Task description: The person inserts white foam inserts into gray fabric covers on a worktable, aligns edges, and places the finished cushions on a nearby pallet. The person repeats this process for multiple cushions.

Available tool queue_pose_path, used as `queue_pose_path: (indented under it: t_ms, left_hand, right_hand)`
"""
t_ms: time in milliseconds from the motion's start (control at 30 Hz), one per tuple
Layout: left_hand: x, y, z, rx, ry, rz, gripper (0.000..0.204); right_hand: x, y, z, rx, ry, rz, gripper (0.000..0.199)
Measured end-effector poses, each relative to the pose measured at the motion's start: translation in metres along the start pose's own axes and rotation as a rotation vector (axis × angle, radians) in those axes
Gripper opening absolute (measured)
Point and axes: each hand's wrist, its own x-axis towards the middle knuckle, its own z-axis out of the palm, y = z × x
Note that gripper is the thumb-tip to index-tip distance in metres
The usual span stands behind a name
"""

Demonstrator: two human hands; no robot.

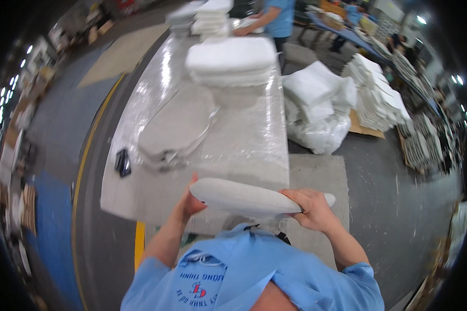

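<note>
Close to my body, at the near edge of the table, I hold a white cushion pad [244,197] seen nearly edge-on. My left hand [192,199] grips its left end, with most of the fingers hidden behind it. At the other end my right hand [310,206] is closed round the edge, thumb on top. Ahead on the table lies a flat, rounded beige fabric piece [176,124] with a pale strip along its edge. A small black object [122,163] sits to its left, too blurred to name.
A clear-plastic-covered table [254,140] stretches ahead. On it is a stack of white pads [231,57], with more white stacks [213,18] at the far end, beside a co-worker in blue [280,18]. To the right, white sheets in plastic [319,103] and piled padding [379,93] stand on the floor.
</note>
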Motion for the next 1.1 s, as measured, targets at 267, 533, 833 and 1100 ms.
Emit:
queue_pose_path:
  t_ms: [267, 533, 833, 1100]
  left_hand:
    - [0.027, 0.017, -0.027, 1.204, 0.083, -0.333, 0.049]
    - [0.073, -0.03, -0.01, 1.793, 0.27, -0.296, 0.037]
    - [0.06, -0.067, -0.012, 1.939, 0.535, 0.133, 0.028]
    - [0.076, -0.071, -0.028, 2.058, 0.591, 0.251, 0.03]
  right_hand:
    - [0.019, 0.0, 0.057, -0.216, -0.122, -0.349, 0.06]
    - [0.093, 0.104, 0.064, 0.103, -0.435, 0.321, 0.04]
    - [0.109, 0.157, 0.148, -0.278, -0.597, 0.199, 0.03]
    - [0.099, 0.182, 0.176, -0.248, -0.277, 0.075, 0.024]
